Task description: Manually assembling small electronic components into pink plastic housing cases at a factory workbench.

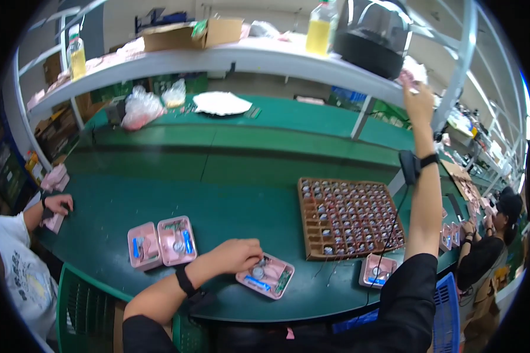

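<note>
My left hand (239,255) is closed, its bent fingertips at the upper-left part of an open pink plastic casing (290,269); what they pinch is hidden. Inside that casing lie a blue cylindrical cell (257,283), a round silvery part and a green circuit board. Stretched far up to the right, my right hand (418,105) touches a crumpled pink-and-white bundle (416,70) at the raised shelf's end. Its fingertips are partly lost against the bundle. Black bands circle both wrists; a small dark box with a cable sits at the right one.
A compartmented cardboard tray (305,235) holds many small wired parts. Pink casings (176,241) stand left, another (368,267) right. Overhead runs a white shelf (253,59) with bottles, a carton and a dark container. Co-workers sit left (20,259) and right (483,253).
</note>
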{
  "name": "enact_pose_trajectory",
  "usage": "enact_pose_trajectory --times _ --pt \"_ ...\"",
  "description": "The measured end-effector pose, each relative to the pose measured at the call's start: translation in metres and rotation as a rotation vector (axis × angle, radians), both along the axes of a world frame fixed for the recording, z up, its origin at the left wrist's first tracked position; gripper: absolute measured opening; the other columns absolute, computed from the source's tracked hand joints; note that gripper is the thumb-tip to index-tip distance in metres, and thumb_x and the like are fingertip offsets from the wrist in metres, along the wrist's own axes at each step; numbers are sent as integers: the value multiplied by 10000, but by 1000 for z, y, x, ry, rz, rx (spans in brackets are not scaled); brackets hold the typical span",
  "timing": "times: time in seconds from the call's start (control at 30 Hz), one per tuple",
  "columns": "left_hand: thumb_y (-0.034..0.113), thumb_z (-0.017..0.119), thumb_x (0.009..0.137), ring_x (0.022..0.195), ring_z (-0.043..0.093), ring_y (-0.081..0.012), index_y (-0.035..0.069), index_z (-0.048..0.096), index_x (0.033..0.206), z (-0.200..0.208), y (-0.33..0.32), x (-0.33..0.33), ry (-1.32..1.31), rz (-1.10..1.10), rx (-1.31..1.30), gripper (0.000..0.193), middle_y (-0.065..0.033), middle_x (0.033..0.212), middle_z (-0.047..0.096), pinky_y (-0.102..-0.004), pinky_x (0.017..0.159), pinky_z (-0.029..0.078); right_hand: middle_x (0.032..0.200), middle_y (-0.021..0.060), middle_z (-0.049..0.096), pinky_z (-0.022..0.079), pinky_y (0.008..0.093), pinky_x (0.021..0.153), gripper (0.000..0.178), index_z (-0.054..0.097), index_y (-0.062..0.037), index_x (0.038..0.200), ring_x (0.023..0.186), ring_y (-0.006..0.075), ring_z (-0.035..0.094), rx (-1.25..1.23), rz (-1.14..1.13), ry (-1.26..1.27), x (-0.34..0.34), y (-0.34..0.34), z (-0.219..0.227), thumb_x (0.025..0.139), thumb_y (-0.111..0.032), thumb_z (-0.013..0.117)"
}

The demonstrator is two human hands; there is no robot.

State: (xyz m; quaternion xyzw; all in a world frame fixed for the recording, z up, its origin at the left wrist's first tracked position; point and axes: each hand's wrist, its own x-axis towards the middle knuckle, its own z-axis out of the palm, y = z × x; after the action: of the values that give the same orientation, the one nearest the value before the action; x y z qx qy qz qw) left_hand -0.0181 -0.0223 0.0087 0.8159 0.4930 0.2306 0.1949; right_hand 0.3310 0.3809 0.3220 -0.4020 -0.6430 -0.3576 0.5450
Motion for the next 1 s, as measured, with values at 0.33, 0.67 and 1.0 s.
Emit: enact_pose_trajectory --times 0.33,0.67,1.0 --pt "153 698 874 846 654 -331 73 677 918 -7 8 -11 -14 -24 106 94 -105 972 585 -448 689 543 1178 140 660 532 425 917 366 693 -26 1195 1075 340 620 -1106 1334 -904 -106 -287 -245 834 33 695" --pt "188 719 797 705 672 -341 60 684 781 5 -11 -9 -42 -156 -121 134 -106 750 693 -471 650 525 1236 130 659 536 407 858 368 724 -44 1183 1016 318 618 -1066 1358 -965 -112 -319 -263 819 -10 758" --pt "194 741 785 747 692 -337 75 708 849 -2 -8 4 -49 -264 -148 139 -108 807 713 -470 674 529 1043 118 749 546 354 732 173 777 -14 976 858 272 670 -1054 1503 -787 -116 -299 -264 804 -11 799"
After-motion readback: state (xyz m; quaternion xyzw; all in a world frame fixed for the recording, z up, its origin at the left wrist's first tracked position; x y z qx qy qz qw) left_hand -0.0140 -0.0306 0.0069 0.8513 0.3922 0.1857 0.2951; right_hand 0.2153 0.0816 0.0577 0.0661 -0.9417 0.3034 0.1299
